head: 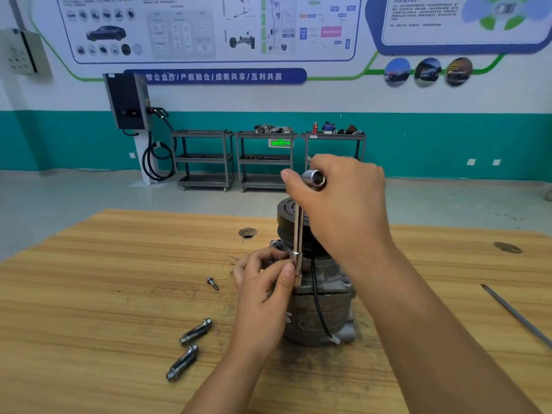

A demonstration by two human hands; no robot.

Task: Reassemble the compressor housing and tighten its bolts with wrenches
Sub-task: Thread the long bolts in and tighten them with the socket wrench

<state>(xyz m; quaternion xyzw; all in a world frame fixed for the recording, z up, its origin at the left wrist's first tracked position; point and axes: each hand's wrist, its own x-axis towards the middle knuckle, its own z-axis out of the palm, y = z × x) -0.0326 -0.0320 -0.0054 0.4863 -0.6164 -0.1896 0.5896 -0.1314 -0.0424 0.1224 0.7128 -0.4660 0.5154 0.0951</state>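
The compressor housing point(322, 306) is stood near the counter's point(119, 279) far edge. The wrench point(297, 234) is clamped at its top by the right hand point(343, 204) and pinched low by the left hand point(263, 282). It should be seated squarely on the hidden bolt before being turned.

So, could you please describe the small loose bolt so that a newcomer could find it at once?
On the wooden table, look just left of the grey compressor standing near its middle. The small bolt lies there alone, close to the left hand. Unlike the two sleeved bolts nearer the camera, it is short and bare.
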